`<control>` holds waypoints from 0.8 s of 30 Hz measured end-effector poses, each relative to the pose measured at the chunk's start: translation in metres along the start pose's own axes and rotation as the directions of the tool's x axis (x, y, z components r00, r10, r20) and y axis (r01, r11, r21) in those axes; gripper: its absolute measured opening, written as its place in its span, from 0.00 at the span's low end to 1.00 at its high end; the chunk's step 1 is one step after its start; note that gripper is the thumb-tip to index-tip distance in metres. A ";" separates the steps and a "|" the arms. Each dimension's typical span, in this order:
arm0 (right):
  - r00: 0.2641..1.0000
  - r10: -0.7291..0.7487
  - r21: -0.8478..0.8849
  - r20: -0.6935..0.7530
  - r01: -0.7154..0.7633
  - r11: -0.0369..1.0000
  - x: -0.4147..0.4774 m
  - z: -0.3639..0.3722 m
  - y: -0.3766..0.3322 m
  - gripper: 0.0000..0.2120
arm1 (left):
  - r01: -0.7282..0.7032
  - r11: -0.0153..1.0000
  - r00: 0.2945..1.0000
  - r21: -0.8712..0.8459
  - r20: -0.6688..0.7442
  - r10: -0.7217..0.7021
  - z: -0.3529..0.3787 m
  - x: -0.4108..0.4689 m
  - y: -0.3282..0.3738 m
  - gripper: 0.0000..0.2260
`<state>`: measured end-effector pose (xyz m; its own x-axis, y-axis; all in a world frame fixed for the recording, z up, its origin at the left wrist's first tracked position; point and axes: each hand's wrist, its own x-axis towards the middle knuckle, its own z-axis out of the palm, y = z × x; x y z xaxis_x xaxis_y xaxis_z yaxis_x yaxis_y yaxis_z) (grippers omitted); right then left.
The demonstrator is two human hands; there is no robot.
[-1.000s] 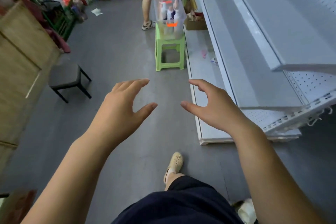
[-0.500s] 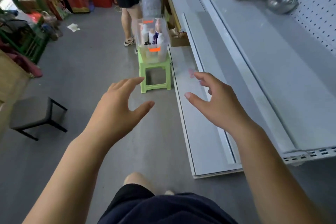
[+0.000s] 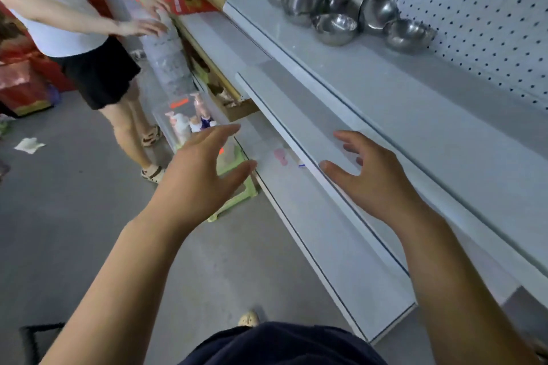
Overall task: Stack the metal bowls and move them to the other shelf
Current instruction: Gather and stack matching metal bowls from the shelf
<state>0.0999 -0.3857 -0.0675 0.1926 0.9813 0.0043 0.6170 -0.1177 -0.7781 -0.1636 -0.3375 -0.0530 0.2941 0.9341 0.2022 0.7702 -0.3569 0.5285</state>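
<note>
Several metal bowls (image 3: 336,27) lie loose on the white upper shelf (image 3: 385,92) at the top, against the pegboard wall; some stand upright, some are tipped on their sides. My left hand (image 3: 204,175) hovers over the floor and a green stool, fingers spread, holding nothing. My right hand (image 3: 373,178) is held out above the edge of the middle shelf (image 3: 284,109), fingers relaxed and empty. Both hands are well short of the bowls.
A person in a white top and black shorts (image 3: 98,74) stands at the left, hands on a tall clear stack. A green stool (image 3: 237,187) carries a clear box of bottles (image 3: 184,121). The bottom shelf (image 3: 320,234) juts out at floor level. Red boxes sit behind.
The view has swung up and forward along the shelving, bringing the bowls and the other person much closer. Both my hands stay open and empty, held out in front.
</note>
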 end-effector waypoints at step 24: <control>0.923 0.190 0.076 -0.334 -0.174 0.982 0.230 -0.042 0.040 0.25 | -0.167 0.959 0.968 -0.229 0.146 0.204 0.098 0.299 -0.005 0.32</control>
<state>0.2007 -0.1713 -0.0717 0.5494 0.8330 0.0660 0.5139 -0.2746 -0.8127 -0.0245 -0.0567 -0.0765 0.5242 0.8317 0.1831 0.5601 -0.4987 0.6615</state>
